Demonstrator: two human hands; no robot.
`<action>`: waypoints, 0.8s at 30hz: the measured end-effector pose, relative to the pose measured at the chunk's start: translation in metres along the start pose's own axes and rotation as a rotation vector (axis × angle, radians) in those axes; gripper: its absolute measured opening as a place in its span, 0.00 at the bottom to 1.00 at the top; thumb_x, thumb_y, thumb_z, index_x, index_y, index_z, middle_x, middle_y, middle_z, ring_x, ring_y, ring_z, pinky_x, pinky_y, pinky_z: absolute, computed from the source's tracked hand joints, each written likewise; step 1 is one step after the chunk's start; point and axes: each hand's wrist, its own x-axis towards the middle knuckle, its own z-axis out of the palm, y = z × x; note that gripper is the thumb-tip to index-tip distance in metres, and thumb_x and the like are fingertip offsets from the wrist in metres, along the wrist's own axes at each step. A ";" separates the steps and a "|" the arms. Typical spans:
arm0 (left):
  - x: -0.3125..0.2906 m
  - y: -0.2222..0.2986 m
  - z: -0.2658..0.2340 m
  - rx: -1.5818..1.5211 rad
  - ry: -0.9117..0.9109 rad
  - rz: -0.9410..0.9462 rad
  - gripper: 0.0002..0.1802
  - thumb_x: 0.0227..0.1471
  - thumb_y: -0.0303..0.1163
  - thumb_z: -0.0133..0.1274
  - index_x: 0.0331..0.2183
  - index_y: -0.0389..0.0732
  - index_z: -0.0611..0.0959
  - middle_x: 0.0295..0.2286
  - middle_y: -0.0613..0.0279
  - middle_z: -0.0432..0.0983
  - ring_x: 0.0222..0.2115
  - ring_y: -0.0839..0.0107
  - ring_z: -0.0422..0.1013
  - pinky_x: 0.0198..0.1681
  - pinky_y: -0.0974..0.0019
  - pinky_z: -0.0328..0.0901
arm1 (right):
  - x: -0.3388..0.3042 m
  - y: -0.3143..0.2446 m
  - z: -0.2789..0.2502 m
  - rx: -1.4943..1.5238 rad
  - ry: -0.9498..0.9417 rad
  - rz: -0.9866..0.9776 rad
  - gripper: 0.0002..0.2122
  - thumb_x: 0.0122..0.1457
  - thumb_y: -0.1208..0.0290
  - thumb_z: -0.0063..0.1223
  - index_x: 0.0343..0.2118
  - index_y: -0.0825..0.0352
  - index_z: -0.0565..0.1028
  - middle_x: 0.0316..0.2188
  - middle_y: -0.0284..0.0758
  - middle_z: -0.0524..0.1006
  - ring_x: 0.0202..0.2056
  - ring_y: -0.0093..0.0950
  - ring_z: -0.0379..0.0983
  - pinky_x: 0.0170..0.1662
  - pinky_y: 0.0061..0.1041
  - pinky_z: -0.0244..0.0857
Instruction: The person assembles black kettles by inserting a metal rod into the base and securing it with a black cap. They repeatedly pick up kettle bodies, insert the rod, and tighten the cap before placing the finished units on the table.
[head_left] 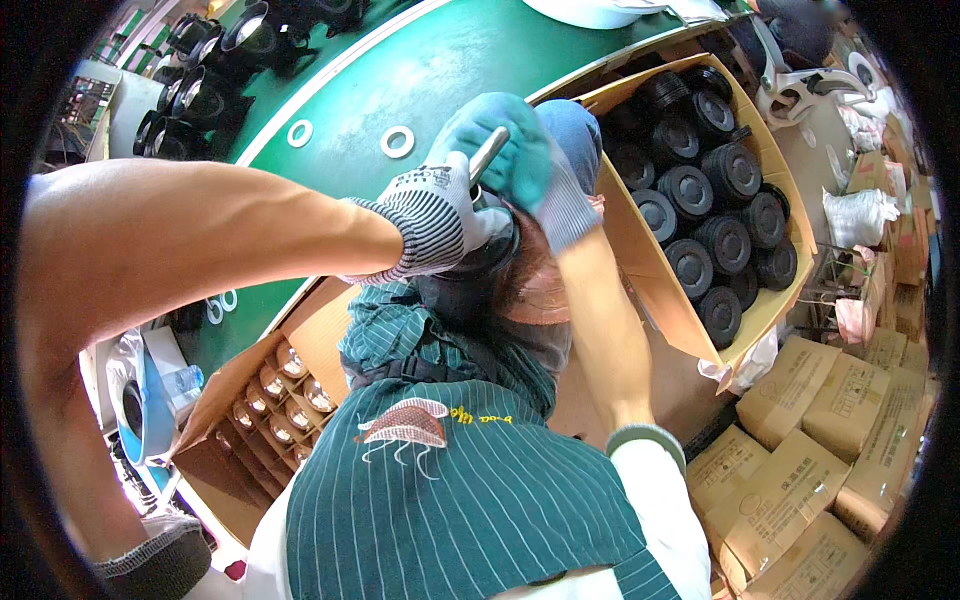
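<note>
My left hand (437, 208), in a grey knit glove with a striped cuff, is closed at a black round part (468, 285) on my lap. A metal rod (489, 153) slants up from between its thumb and fingers; its lower end is hidden. Beside the rod's upper end is my right hand (525, 165), in a grey glove with green coating. Motion blurs its fingers, so I cannot tell whether they touch the rod. Reddish translucent plastic (535, 280) lies against the black part, under my right wrist.
A carton (640, 275) of black round parts stands right. A divided carton (230, 500) holds shiny bulb-like pieces at left. White rings (397, 141) lie on the green table (340, 95), with black housings (205, 95) beyond. Closed cardboard boxes (790, 490) are stacked lower right.
</note>
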 end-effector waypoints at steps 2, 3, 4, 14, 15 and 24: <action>0.003 0.002 0.006 0.049 0.068 -0.040 0.44 0.53 0.61 0.61 0.53 0.30 0.72 0.41 0.37 0.80 0.44 0.44 0.78 0.50 0.50 0.72 | 0.045 0.011 -0.006 -0.045 -0.048 0.135 0.22 0.68 0.46 0.52 0.46 0.64 0.76 0.34 0.38 0.81 0.35 0.34 0.79 0.42 0.36 0.76; 0.006 0.001 0.004 0.029 0.062 -0.075 0.45 0.53 0.62 0.61 0.52 0.29 0.72 0.41 0.36 0.80 0.44 0.44 0.78 0.49 0.49 0.72 | 0.062 0.020 -0.013 0.021 -0.023 0.353 0.19 0.67 0.47 0.53 0.40 0.62 0.78 0.29 0.35 0.81 0.31 0.31 0.79 0.37 0.35 0.76; 0.005 -0.005 0.001 0.033 0.045 -0.045 0.45 0.52 0.61 0.62 0.52 0.28 0.72 0.42 0.34 0.79 0.45 0.44 0.78 0.49 0.50 0.72 | 0.049 0.016 -0.004 0.072 0.053 0.315 0.16 0.68 0.49 0.53 0.38 0.59 0.78 0.26 0.32 0.80 0.28 0.28 0.77 0.32 0.33 0.73; 0.011 0.000 -0.005 0.200 -0.055 0.403 0.38 0.54 0.52 0.64 0.48 0.26 0.72 0.37 0.35 0.78 0.40 0.42 0.78 0.42 0.49 0.73 | 0.017 0.031 -0.090 -0.149 0.337 -0.028 0.11 0.71 0.61 0.48 0.40 0.63 0.78 0.30 0.29 0.78 0.28 0.24 0.73 0.35 0.28 0.70; 0.027 -0.009 -0.011 0.252 -0.092 0.614 0.38 0.53 0.52 0.64 0.49 0.28 0.72 0.36 0.37 0.78 0.39 0.42 0.78 0.42 0.50 0.73 | 0.002 0.031 -0.084 -0.166 0.429 -0.055 0.12 0.71 0.60 0.49 0.39 0.64 0.78 0.30 0.32 0.78 0.29 0.25 0.75 0.37 0.28 0.72; 0.077 -0.024 -0.022 0.561 -0.095 1.097 0.48 0.50 0.63 0.62 0.57 0.35 0.70 0.39 0.46 0.78 0.39 0.49 0.78 0.42 0.51 0.74 | -0.083 0.014 -0.040 0.179 0.330 -0.527 0.14 0.70 0.63 0.51 0.33 0.69 0.76 0.28 0.38 0.80 0.30 0.34 0.81 0.43 0.37 0.78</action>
